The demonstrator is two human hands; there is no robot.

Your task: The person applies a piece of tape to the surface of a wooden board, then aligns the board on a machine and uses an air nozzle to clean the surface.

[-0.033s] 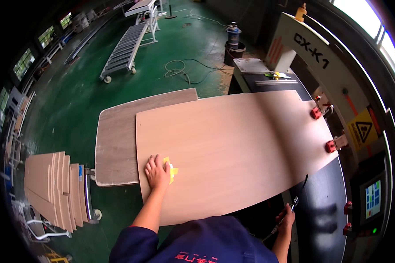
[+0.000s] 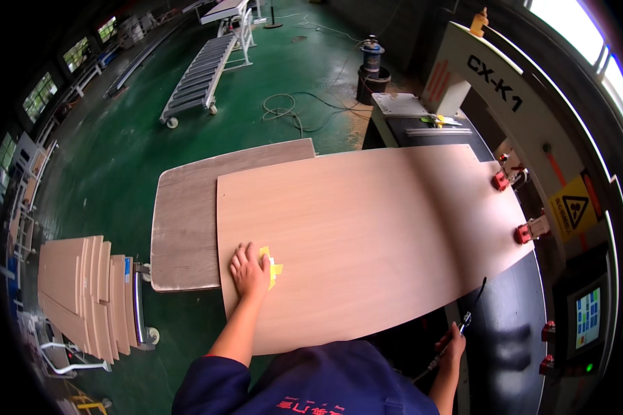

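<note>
A large pale wood-grain panel (image 2: 367,228) lies flat in front of me, its right end on the machine's bed. Palm down near its left edge, my left hand (image 2: 250,272) rests with fingers stretched out. Its thumb side touches a yellow-and-white label or piece of tape (image 2: 274,267) stuck on the panel. My right hand (image 2: 451,346) is closed around a slim metal air blow gun (image 2: 466,320) beside the panel's near right edge. The gun's thin dark nozzle points up and away from me, and a hose trails from its lower end.
A brown-grey support board (image 2: 187,221) sits under the panel's left end. Red clamps (image 2: 523,234) border the panel's right end below the machine frame (image 2: 491,76). A touchscreen (image 2: 588,317) is at right. Stacked boards (image 2: 76,297) stand on a cart at left; a roller conveyor (image 2: 197,76) is farther off.
</note>
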